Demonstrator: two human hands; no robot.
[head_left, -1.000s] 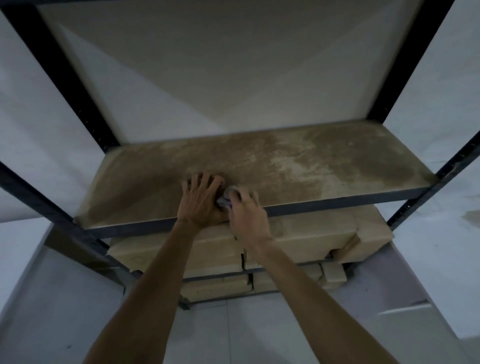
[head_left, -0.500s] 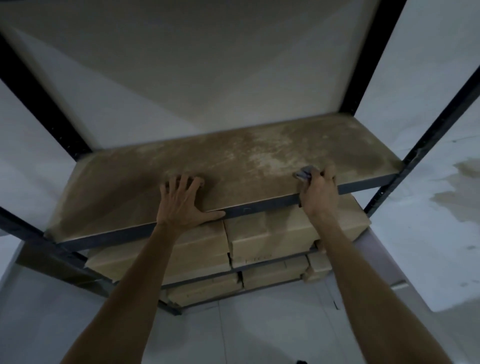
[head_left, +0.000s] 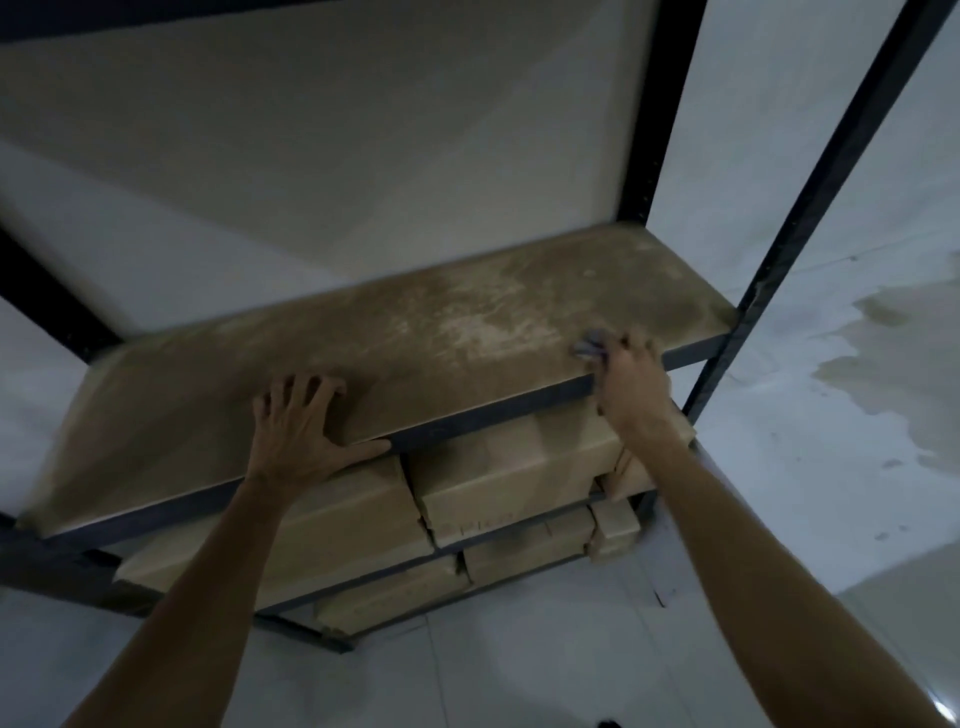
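Note:
A dusty brown shelf board (head_left: 415, 338) lies in a black metal rack. My left hand (head_left: 301, 426) rests flat on the board near its front edge, fingers spread and thumb along the dark front rail. My right hand (head_left: 631, 384) grips a small grey cloth (head_left: 589, 345) and holds it against the board close to the front right corner. Paler streaks mark the dust in the board's middle.
Black uprights (head_left: 644, 119) stand at the rack's right side and left rear. Cardboard boxes (head_left: 493, 467) fill the lower shelves. A pale tiled floor (head_left: 519, 675) lies below, with a damp stain (head_left: 893, 364) to the right.
My right hand has slid with the cloth from beside the left hand across to the board's right end. The left hand has stayed put. The view has swung a little.

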